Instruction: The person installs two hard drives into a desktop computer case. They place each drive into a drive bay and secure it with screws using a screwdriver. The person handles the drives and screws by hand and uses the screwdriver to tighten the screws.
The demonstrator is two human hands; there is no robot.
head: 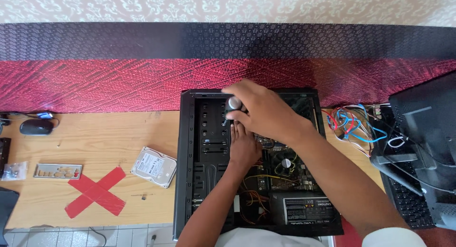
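An open black computer case (187, 171) lies flat on the wooden table (95, 137), its motherboard (285, 168) and power supply (306, 210) exposed. My right hand (263, 109) is closed around the grey handle of a screwdriver (233, 105), held upright over the upper middle of the case. My left hand (243, 147) reaches inside just below it, fingers resting near the screwdriver's tip; what it touches is hidden. Yellow and orange wires run beside the motherboard.
A silver hard drive (154, 166) lies left of the case beside a red tape cross (96, 191). Further left are a metal port shield (58, 171), a small bag (14, 170) and a black mouse (36, 127). Coloured cables (351, 126) and a black keyboard (408, 199) lie at right.
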